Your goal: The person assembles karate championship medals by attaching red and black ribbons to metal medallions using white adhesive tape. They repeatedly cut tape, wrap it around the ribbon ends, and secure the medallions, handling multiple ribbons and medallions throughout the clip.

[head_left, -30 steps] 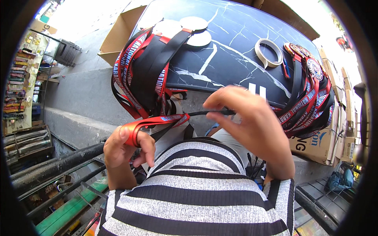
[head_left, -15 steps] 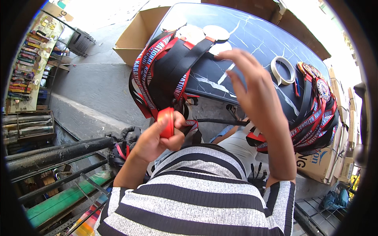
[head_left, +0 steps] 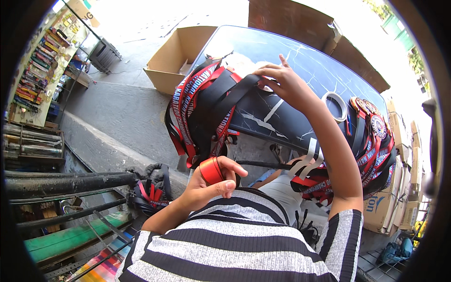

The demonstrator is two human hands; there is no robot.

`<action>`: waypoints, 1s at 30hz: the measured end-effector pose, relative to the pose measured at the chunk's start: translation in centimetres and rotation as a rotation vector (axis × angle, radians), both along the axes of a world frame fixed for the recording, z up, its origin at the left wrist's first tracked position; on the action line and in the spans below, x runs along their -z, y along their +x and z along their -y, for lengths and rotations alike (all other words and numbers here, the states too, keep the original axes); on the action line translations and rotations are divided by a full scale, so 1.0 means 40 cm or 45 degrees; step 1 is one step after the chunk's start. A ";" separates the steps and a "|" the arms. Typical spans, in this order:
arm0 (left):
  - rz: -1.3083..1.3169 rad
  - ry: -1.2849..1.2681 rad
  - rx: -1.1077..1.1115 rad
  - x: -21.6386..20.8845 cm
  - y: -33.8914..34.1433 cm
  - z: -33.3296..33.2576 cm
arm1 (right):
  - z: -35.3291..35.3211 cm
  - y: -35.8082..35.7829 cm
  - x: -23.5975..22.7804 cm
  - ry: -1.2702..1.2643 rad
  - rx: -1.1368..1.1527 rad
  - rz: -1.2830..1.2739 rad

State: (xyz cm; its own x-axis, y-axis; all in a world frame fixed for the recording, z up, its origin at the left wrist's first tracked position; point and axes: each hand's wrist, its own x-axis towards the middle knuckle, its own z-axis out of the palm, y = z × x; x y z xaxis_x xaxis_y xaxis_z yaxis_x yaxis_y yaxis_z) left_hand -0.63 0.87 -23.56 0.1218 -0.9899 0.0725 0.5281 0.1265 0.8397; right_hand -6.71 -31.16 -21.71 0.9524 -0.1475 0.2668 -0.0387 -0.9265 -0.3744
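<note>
My left hand is in front of my striped shirt. Its fingers are curled with a glossy red ribbon roll round them, thumb and index finger apart. My right hand reaches over the dark marbled table. Its fingers close on the end of a black medal ribbon, with one finger raised; the fingertips partly hide the grip. White round medals, washed out by glare, lie just beyond. Their black and red printed ribbons hang in a bunch over the table's left edge.
At the table's right are a cream tape roll, several stacked medals and hanging red ribbons. Pale strips hang by the near edge. An open cardboard box stands at left. Black metal bars cross lower left.
My right hand has come down from above the table onto the black ribbon by the medals. My left hand has turned, its fingers loosening round the red roll. The whole view has shifted.
</note>
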 end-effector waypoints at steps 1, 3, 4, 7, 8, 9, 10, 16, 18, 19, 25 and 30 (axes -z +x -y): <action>0.021 0.022 0.005 0.002 -0.002 0.002 | -0.006 -0.008 -0.008 0.046 0.065 -0.069; 0.058 0.048 0.015 0.007 -0.015 0.010 | -0.034 -0.032 -0.032 0.158 -0.010 0.110; 0.100 0.041 0.046 0.013 -0.019 0.017 | -0.055 -0.045 -0.048 0.202 -0.030 0.189; 0.286 0.076 0.047 0.044 -0.049 0.045 | -0.153 -0.087 -0.099 0.477 0.023 0.118; 0.220 0.117 -0.021 0.055 -0.059 0.053 | -0.189 -0.098 -0.117 0.595 0.080 0.052; 0.149 0.149 -0.086 0.063 -0.075 0.059 | -0.227 -0.108 -0.131 0.745 0.062 0.030; 0.199 0.147 -0.073 0.072 -0.075 0.065 | -0.266 -0.112 -0.135 0.643 0.036 0.033; 0.146 -0.056 -0.489 0.067 -0.088 0.079 | -0.385 -0.175 -0.108 0.318 -0.087 -0.050; -0.009 -0.047 -0.473 0.057 -0.073 0.065 | -0.397 -0.207 -0.074 0.416 -0.007 -0.123; 0.034 -0.042 -0.461 0.054 -0.061 0.056 | -0.403 -0.217 -0.049 0.497 0.036 -0.140; 0.137 0.032 -0.448 0.063 -0.014 0.036 | -0.436 -0.273 0.136 0.866 0.161 -0.239; 0.079 0.179 -0.358 0.072 0.006 0.028 | -0.435 -0.295 0.253 1.049 0.166 -0.510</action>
State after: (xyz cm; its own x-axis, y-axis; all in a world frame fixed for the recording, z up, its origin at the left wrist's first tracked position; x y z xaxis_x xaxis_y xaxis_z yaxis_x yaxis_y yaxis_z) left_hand -0.40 -0.23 -26.46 0.3915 -0.9190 -0.0469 0.4363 0.1406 0.8887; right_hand -18.52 -13.77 -31.83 0.9134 -0.2571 -0.3155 -0.3927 -0.3530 -0.8492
